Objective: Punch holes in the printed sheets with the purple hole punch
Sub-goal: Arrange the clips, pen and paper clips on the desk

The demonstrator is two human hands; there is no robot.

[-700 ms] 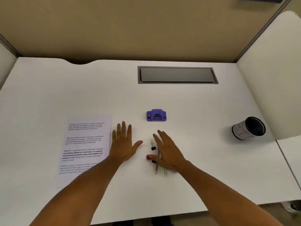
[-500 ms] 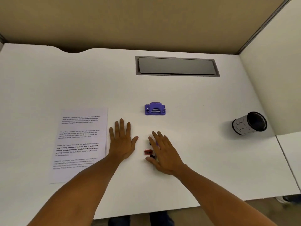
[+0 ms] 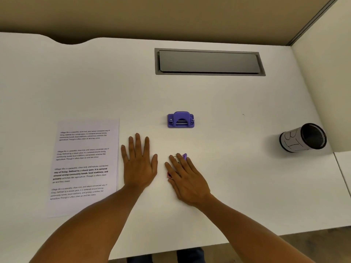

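Observation:
The purple hole punch (image 3: 180, 120) sits on the white desk (image 3: 237, 168), just beyond both hands. A stack of printed sheets (image 3: 83, 166) lies flat at the left. My left hand (image 3: 139, 164) rests palm down on the desk between the sheets and my right hand, fingers straight and spread, its edge close to the sheets' right side. My right hand (image 3: 187, 179) lies flat over small clips and a pen; a purple tip (image 3: 184, 155) and a red clip (image 3: 169, 175) peek out from under it.
A black mesh pen cup (image 3: 303, 137) with a paper label lies on its side at the right. A grey cable hatch (image 3: 209, 62) is set into the desk at the back. Partition walls stand behind and to the right.
My right hand slid a little over the clips and pen, covering more of them. The left hand stayed flat in place. The camera view shifted slightly.

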